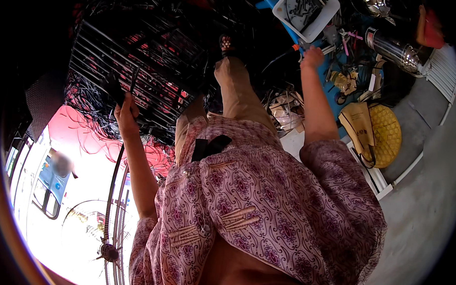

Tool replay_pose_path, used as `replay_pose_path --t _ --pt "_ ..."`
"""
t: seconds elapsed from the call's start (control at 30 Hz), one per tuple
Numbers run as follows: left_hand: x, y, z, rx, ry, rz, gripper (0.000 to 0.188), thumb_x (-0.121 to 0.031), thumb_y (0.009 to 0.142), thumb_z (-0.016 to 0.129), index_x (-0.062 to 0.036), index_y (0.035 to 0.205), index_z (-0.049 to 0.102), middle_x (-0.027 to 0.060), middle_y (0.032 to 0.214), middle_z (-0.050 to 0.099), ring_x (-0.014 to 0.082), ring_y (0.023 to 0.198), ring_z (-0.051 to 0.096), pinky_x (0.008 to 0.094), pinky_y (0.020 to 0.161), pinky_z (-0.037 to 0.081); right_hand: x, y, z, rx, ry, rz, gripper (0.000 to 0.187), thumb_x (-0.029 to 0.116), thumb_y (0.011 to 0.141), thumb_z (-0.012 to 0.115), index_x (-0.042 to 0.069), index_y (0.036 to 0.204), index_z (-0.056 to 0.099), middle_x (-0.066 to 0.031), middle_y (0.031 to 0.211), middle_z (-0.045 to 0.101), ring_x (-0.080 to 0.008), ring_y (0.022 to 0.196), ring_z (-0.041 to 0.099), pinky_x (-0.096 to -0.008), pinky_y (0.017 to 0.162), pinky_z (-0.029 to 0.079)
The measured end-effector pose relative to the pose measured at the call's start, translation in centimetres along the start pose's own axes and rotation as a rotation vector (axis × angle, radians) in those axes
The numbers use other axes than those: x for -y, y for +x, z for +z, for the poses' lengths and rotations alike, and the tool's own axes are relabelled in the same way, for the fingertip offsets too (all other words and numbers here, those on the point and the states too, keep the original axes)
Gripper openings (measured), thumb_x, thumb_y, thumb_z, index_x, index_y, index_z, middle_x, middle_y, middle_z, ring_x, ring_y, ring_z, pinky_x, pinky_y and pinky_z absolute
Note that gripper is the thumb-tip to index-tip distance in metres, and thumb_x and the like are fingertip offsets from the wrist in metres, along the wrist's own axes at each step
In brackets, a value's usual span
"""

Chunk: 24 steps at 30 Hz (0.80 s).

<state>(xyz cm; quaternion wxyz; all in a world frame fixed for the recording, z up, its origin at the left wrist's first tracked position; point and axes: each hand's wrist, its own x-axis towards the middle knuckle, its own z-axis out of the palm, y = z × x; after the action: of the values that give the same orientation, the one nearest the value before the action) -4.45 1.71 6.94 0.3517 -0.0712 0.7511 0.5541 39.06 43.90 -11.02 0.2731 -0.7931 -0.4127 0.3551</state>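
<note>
My left hand (127, 114) is closed around a thin black strip (135, 80) that sticks up past the fingers. It is beside a large black slatted frame (105, 50), a dark rack-like piece with parallel bars. Over at the blue bench (335, 91), my right hand (312, 58) is closed near the bench's left edge. Something small and grey with an orange bit (295, 47) shows at its fingers, too small to name. Just beyond that hand sits a white plastic tray (320, 27) with dark loose pieces in it.
Tangled black strips (96, 108) lie around the frame, partly over a red surface (78, 129). Right of the bench are a shiny metal cylinder (394, 50), a yellow quilted round cushion (386, 135) and a tan bag (357, 122). Another person (56, 174) is at the bright left side.
</note>
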Motion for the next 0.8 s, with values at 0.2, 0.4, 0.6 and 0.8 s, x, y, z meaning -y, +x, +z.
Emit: replay_pose_path --t 0.2,0.4,0.6,0.8 --pt "-0.4 1.1 1.0 -0.144 -0.010 -0.058 0.024 -0.020 0.092 0.064 -0.0082 0.072 0.060 -0.0073 0.053 0.036 0.0032 0.043 0.028 0.0232 0.042 0.017 -5.9 11.5 -0.6 0.199 -1.225 -0.312 0.024 0.021 0.093 0.054 0.011 0.113 0.065 -0.0181 0.091 0.065 -0.0329 0.082 0.062 -0.0445 0.071 0.050" --pt "-0.7 1.0 0.9 -0.309 0.089 -0.106 0.020 -0.025 0.088 0.070 -0.0141 0.074 0.061 -0.0093 0.056 0.039 0.0027 0.046 0.032 0.0224 0.043 0.022 -6.4 14.9 1.3 0.127 -0.116 0.285 0.053 0.043 0.071 0.074 -0.008 0.082 0.065 -0.0106 0.084 0.068 -0.0202 0.069 0.063 -0.0359 0.062 0.052" --pt "-3.2 1.8 2.8 -0.275 0.024 -0.015 0.006 -0.013 0.086 0.069 -0.0110 0.081 0.067 -0.0104 0.058 0.045 0.0013 0.046 0.037 0.0210 0.043 0.024 -4.7 15.8 2.0 0.002 -0.215 0.556 0.051 0.042 0.087 0.066 0.014 0.128 0.053 -0.0087 0.127 0.051 -0.0249 0.094 0.059 -0.0526 0.072 0.056" --pt "-4.9 3.7 2.6 -0.227 0.121 -0.036 0.008 -0.014 0.084 0.071 -0.0100 0.078 0.066 -0.0108 0.057 0.045 0.0005 0.047 0.038 0.0210 0.044 0.025 -0.5 11.1 1.3 0.029 0.004 0.476 0.053 0.039 0.091 0.060 0.008 0.133 0.050 -0.0170 0.137 0.044 -0.0305 0.116 0.051 -0.0526 0.095 0.051"
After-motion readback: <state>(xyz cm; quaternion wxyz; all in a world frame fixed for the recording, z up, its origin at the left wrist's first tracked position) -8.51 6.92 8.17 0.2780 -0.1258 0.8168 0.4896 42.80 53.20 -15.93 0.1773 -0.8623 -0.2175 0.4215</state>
